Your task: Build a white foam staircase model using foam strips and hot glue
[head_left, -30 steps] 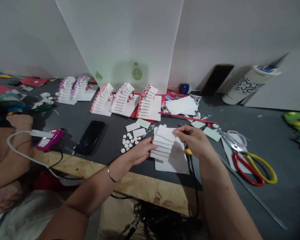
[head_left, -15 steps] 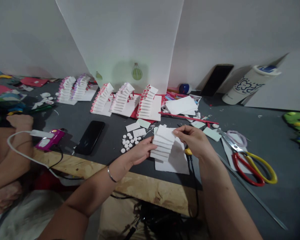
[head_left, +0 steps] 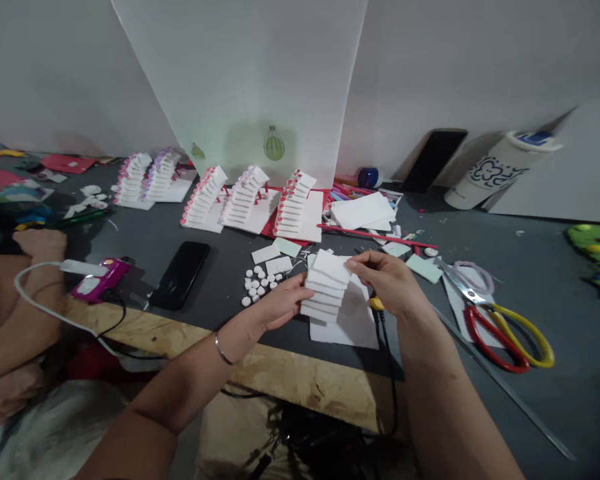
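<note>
Between my hands is a small white foam staircase, its several steps overlapping, above a white foam sheet on the dark table. My left hand grips its left edge, with fingertips partly behind it. At the top right corner, my right hand pinches the upper step between thumb and fingers. Left of the staircase lies a cluster of small white balls beside some pale cards. Finished-looking staircases with red-tipped edges stand on white bases farther back.
Red-and-yellow-handled scissors and a metal ruler lie to the right. A phone and a pink power adapter are on the left, near another person's arm. A white tumbler leans at the back right.
</note>
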Tool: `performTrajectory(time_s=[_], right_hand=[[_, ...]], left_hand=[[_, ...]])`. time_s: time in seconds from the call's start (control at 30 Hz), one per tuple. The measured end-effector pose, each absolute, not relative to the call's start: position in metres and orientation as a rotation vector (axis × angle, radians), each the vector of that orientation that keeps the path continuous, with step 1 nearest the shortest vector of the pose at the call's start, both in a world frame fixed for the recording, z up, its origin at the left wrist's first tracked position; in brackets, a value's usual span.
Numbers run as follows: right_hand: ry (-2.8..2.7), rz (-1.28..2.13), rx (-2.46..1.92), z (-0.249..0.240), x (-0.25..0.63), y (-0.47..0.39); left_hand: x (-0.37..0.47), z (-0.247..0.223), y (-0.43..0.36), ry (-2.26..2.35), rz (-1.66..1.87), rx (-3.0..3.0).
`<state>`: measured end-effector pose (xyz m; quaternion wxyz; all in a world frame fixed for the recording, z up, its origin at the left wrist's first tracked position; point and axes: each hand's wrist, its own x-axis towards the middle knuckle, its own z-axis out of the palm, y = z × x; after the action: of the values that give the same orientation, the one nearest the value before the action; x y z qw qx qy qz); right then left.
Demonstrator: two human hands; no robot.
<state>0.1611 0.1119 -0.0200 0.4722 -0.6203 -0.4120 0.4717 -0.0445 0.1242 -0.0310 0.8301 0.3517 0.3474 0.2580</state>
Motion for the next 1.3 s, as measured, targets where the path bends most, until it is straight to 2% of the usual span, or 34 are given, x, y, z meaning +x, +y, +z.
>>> performTrajectory(time_s=[1.3], right_hand=[[-1.088, 1.122, -1.471, -0.0223, 0.1578, 0.1136]], left_hand=[[-0.0445, -0.0309, 0.1242, 0.743, 0.542, 0.801]])
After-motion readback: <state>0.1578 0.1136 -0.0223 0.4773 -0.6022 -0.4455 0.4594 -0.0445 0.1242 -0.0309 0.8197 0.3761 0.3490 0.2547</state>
